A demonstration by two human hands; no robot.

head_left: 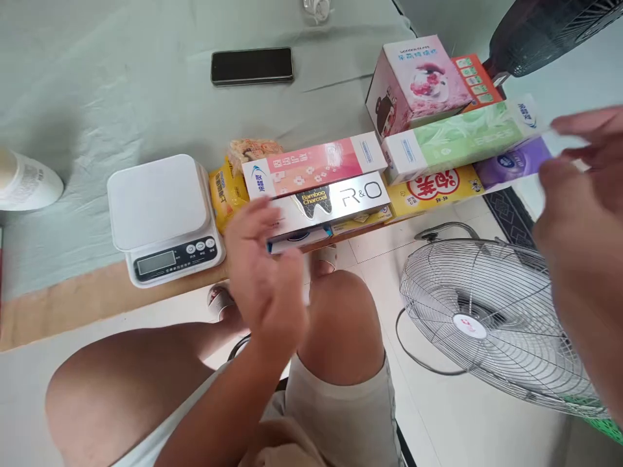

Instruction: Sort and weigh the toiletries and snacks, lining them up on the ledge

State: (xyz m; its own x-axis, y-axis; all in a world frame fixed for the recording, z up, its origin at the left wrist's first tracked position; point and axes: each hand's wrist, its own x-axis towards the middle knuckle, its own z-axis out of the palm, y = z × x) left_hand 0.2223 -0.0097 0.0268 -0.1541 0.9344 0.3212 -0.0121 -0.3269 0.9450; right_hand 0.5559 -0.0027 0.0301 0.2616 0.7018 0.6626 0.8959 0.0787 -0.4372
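Observation:
My left hand (265,266) is slightly blurred, its fingers loosely bent and apart, with nothing visible in it. It overlaps the left end of a silver Bamboo Charcoal toothpaste box (357,198); whether it touches cannot be told. Behind that box lies a pink toothpaste box (316,162). At the right edge my right hand (579,162) hovers by the end of a green toothpaste box (467,139), fingers apart and smeared by motion. Under the green box are a yellow package (438,194) and a purple package (516,159).
A white kitchen scale (158,204) and yellow snack packet (226,194) sit on the left. A phone (252,66), pink carton (423,78) and orange box (479,81) lie farther back. A wire-caged fan (481,318) stands below right; a white bottle (29,181) is far left.

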